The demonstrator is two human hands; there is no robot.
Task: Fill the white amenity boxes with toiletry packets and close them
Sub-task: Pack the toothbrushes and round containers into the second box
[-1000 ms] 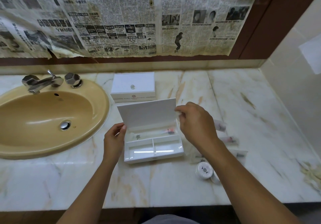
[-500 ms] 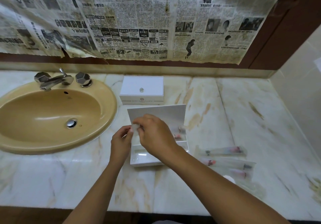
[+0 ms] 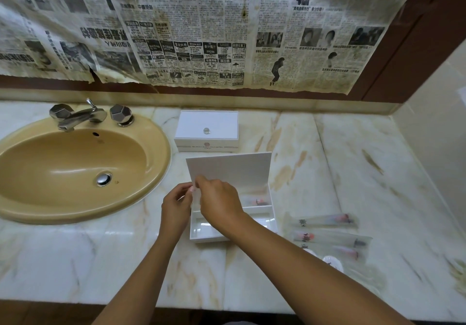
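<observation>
White is showing on both amenity boxes, the open one [image 3: 228,171] and the closed one [image 3: 206,129] bearing a small red emblem, while the countertop [image 3: 327,161] is showing cream marble with tan veining, the sink [image 3: 75,163] mustard yellow, and the newspaper [image 3: 201,29] yellowing black-and-white print.

We see one white amenity box [image 3: 262,215] open, lid upright, a packet inside; a second box [image 3: 206,129] lies shut behind; clear toiletry packets [image 3: 325,221] lie right.
</observation>
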